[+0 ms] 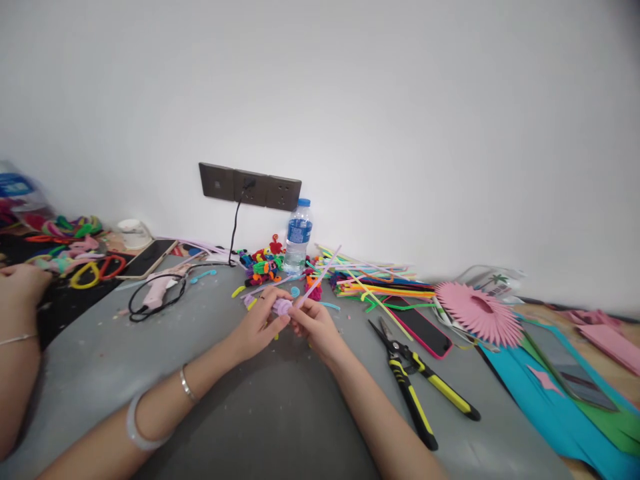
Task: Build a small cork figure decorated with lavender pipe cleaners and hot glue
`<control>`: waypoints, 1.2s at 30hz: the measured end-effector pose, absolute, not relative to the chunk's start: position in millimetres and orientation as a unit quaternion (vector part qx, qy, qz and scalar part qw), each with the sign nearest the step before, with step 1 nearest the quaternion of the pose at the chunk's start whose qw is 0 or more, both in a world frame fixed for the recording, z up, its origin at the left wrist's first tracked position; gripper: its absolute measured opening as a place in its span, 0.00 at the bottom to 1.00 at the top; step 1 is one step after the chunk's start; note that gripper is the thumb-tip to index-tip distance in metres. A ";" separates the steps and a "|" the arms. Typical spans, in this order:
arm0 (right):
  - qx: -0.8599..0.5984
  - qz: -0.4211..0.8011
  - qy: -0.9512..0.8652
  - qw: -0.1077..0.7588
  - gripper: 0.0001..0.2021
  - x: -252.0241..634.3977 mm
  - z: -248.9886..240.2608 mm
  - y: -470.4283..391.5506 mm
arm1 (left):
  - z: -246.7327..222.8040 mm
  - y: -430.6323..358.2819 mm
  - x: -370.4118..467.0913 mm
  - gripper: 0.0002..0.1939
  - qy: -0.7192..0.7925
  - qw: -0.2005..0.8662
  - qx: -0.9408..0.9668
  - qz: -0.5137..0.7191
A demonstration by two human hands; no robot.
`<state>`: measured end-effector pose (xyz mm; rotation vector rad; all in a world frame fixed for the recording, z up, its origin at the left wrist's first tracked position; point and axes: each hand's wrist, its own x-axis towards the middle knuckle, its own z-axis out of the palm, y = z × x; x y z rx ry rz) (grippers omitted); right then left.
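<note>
My left hand [263, 323] is closed around a coiled lilac pipe cleaner [283, 307] near the middle of the grey table. Pinched at the coil's right side, my right hand [314, 323] grips the same pipe cleaner, whose straight end sticks up and to the right. Parts of the coil are hidden behind the fingers. Just beyond the hands lie a small blue curl [295, 292] and a heap of colourful pipe-cleaner figures [265, 265]. A bundle of loose pipe cleaners [385, 288] spreads out to the right.
Yellow-and-black cutters [417, 373] lie open right of my hands, near a pink-edged phone [423, 327]. A water bottle [299, 240] stands by the wall. On the left are a corded pink tool [157, 292] and another person's arm [20, 353]. A pink paper fan [477, 313] sits right.
</note>
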<state>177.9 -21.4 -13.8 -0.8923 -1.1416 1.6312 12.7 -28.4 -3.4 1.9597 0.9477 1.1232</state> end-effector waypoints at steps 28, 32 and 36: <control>-0.380 0.526 -0.584 0.488 0.15 200.7 -1.5 -11.9 | -5.7 -16.8 16.6 0.23 0.401 0.595 0.559 0.414; -0.376 0.513 -0.621 0.458 0.11 195.5 2.0 -17.5 | -8.3 -16.1 18.2 0.20 0.415 0.553 0.599 0.403; -0.367 0.512 -0.635 0.447 0.11 191.5 1.3 -19.9 | -8.0 -16.9 16.9 0.20 0.413 0.540 0.619 0.393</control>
